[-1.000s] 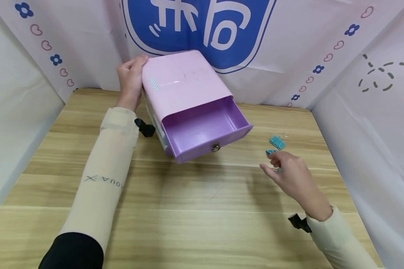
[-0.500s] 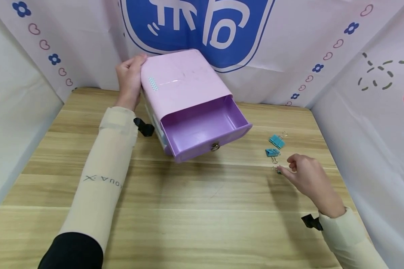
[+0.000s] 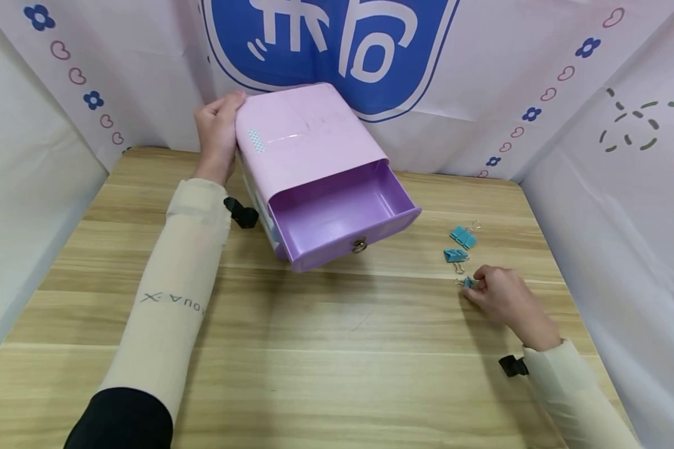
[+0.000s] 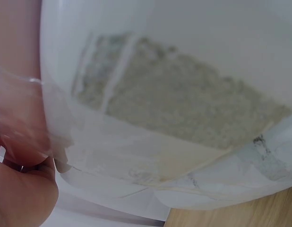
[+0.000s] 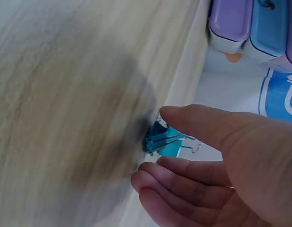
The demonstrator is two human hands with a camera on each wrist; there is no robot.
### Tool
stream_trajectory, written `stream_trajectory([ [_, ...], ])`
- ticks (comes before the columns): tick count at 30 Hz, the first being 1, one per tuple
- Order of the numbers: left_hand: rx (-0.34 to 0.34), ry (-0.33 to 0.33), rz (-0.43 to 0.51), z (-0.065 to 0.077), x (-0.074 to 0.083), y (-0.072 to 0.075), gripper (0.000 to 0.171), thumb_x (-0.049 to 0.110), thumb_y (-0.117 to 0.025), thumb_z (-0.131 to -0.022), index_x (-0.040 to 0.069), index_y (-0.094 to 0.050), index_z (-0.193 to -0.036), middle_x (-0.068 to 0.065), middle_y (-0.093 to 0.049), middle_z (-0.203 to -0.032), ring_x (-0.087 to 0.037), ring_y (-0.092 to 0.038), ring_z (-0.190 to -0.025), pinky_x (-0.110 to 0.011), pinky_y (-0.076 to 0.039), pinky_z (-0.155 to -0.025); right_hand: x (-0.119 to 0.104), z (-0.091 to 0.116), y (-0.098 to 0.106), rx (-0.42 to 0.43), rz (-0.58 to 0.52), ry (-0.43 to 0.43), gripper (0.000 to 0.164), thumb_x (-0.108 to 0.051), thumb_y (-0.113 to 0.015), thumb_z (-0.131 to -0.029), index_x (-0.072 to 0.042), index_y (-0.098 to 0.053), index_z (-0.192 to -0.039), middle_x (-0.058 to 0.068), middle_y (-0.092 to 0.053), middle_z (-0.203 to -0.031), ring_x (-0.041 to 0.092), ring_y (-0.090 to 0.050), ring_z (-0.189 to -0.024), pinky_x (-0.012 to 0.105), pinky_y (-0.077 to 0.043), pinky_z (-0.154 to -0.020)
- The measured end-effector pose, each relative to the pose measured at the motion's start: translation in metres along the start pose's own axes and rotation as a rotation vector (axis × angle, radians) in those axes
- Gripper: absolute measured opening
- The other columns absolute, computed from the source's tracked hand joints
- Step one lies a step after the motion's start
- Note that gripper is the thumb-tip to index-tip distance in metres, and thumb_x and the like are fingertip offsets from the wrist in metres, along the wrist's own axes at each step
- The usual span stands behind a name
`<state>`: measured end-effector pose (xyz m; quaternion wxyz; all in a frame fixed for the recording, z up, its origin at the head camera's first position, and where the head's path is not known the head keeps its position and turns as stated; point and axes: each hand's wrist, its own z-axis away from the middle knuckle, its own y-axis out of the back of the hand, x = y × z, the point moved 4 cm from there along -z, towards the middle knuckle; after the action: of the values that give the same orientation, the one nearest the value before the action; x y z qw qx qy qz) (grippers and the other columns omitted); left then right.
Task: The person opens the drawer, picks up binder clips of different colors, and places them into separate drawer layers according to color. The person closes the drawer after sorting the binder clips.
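A pink desktop drawer cabinet (image 3: 309, 143) stands at the back, turned at an angle, with its top purple drawer (image 3: 337, 218) pulled out and bare inside. My left hand (image 3: 218, 134) grips its rear left corner; the white side wall (image 4: 193, 90) fills the left wrist view. At the right lie teal binder clips: one farthest back (image 3: 463, 237), a second clip (image 3: 456, 255) nearer, and a small clip (image 3: 468, 283) at my right hand (image 3: 505, 299). Thumb and forefinger straddle that small clip, with a gap between them in the right wrist view, where teal clips (image 5: 164, 140) show beyond.
The wood-grain table (image 3: 326, 362) meets a white printed backdrop (image 3: 455, 93) close behind the cabinet. White side panels rise at the left and right edges. In the right wrist view, purple and blue drawer fronts (image 5: 269, 28) show at the top right.
My right hand has drawn back rightward from over the clips, then come in with its fingertips around the small one. The left hand and cabinet have stayed in place.
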<state>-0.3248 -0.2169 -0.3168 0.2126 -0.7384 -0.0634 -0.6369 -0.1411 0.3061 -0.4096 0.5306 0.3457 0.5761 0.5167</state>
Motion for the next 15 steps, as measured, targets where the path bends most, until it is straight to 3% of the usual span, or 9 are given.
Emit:
stream_trajectory([
  [4,0.001,0.007,-0.003,0.001,0.002,0.0,0.023,0.029,-0.074,-0.097,0.014,-0.082,-0.081,0.006,-0.073,-0.077,-0.01,-0.059,-0.077,-0.024,-0.046,-0.069,0.001,-0.003,-0.002,0.012,0.007,0.028,0.029,-0.019,-0.08,-0.094,-0.006,-0.059,-0.08,0.0,-0.05,-0.069,0.015,-0.047,-0.063,0.031,-0.039,-0.062],
  [15,0.005,0.014,-0.005,0.002,0.001,-0.001,0.024,0.028,-0.074,-0.097,0.014,-0.081,-0.079,0.006,-0.072,-0.077,-0.009,-0.06,-0.074,-0.023,-0.047,-0.067,0.0,-0.013,-0.002,-0.039,0.049,0.025,0.031,-0.017,-0.079,-0.095,-0.009,-0.058,-0.074,0.0,-0.049,-0.067,0.015,-0.046,-0.063,0.032,-0.039,-0.062],
])
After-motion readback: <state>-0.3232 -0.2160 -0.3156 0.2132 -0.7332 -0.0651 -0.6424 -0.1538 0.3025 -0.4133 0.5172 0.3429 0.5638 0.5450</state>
